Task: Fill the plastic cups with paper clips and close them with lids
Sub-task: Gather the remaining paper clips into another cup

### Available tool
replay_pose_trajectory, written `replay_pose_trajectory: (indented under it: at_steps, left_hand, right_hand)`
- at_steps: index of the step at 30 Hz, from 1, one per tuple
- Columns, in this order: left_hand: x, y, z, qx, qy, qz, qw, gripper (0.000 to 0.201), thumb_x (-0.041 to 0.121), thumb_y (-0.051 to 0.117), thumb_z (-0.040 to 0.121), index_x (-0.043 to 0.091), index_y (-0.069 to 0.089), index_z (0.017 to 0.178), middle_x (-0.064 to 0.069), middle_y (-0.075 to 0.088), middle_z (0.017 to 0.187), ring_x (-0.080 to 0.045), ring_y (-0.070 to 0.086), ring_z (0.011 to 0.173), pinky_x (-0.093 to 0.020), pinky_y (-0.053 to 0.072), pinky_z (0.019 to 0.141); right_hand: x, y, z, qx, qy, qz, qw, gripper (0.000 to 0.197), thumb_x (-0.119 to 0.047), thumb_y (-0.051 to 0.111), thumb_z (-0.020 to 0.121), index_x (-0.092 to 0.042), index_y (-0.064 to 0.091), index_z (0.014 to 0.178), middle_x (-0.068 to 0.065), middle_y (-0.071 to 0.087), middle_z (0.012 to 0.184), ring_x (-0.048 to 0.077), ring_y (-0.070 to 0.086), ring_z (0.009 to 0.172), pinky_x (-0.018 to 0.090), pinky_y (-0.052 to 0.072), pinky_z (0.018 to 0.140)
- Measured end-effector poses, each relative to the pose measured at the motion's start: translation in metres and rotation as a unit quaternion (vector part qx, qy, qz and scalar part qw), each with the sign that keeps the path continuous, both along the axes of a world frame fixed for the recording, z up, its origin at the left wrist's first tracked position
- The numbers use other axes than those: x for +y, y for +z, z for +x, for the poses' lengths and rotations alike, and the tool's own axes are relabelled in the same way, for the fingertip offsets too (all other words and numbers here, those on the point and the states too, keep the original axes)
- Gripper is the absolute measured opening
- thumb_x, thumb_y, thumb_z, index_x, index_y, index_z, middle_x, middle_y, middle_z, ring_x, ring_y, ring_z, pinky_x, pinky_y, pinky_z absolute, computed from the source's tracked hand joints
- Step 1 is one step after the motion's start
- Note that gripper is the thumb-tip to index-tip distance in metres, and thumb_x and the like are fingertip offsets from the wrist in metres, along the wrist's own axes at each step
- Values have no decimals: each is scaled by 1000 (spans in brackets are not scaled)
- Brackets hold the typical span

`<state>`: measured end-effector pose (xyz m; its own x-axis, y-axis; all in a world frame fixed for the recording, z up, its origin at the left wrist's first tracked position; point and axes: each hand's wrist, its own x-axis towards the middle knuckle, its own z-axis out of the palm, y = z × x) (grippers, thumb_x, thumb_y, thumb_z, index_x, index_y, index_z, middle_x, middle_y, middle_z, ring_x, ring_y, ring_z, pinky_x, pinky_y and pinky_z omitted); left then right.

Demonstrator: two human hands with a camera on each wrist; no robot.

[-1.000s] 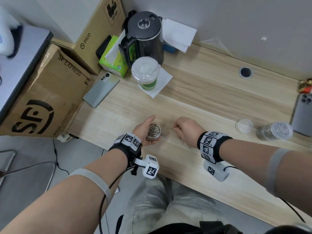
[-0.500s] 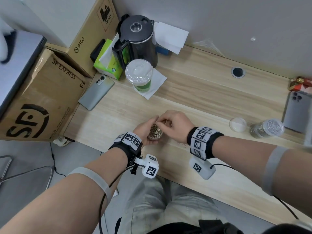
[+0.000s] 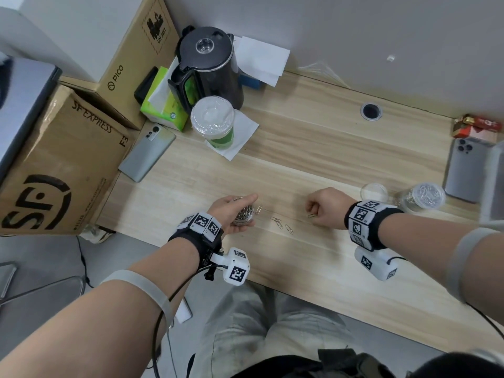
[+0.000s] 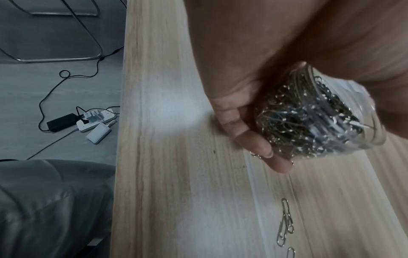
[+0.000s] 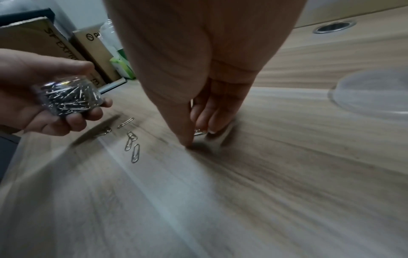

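Note:
My left hand grips a small clear plastic cup packed with paper clips and holds it just above the wooden table, near the front edge. The left wrist view shows the fingers curled under the cup. My right hand is farther right, with its thumb and fingertips down on the table pinching a single paper clip. Several loose clips lie between the hands. A clear lid and a lidded cup of clips on its side sit to the right.
At the back left stand a black kettle and a lidded green drink on a napkin. A grey phone lies beside cardboard boxes. Another phone is at the right edge. A cable hole is at the back.
Half a second ago my right hand was over the cup in my left hand. It has since moved right and down onto a clip on the table. The left hand still holds the cup.

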<state>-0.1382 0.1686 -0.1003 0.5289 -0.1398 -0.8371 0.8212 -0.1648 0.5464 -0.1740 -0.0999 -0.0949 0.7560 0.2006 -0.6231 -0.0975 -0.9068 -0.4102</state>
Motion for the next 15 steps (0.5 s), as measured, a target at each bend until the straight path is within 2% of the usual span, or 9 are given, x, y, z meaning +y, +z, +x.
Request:
replay_pose_trajectory:
  at_steps: [4,10,13,15]
  left_hand:
    - [-1,1,-1,-2,0,3,1000,43,43,85,75,15,63,99,-11,72,76,-31,71,76,-33,56,66]
    - [3,3,-4,-1,8,5,1000,42,43,83,77,14,63,99,-11,71,74,-30,70,76,-33,56,67]
    - [7,2,-5,1,17,6,1000,41,43,83,77,15,63,99,-11,72,73,-30,70,75,-31,56,63]
    - [10,2,-6,1,24,8,1000,43,43,84,76,14,64,101,-11,72,74,-30,71,74,-31,56,61]
  right_hand:
    - [6,-6,-2,-17,13,-27,999,21,-10,58,80,-21,70,93,-6,66,88,16,63,85,30,54,80]
    - [32,-11,-10,-17,-6,1,1000,17,-13,57,80,-20,68,91,-6,69,82,16,65,81,29,54,79]
    - [49,-13,-13,-21,-23,26,999,10,-18,61,77,-22,66,86,-8,68,78,14,64,78,26,53,77]
    - [57,-12,-14,-21,-5,29,999,13,-24,66,76,-20,66,88,-8,68,80,13,63,79,26,53,77]
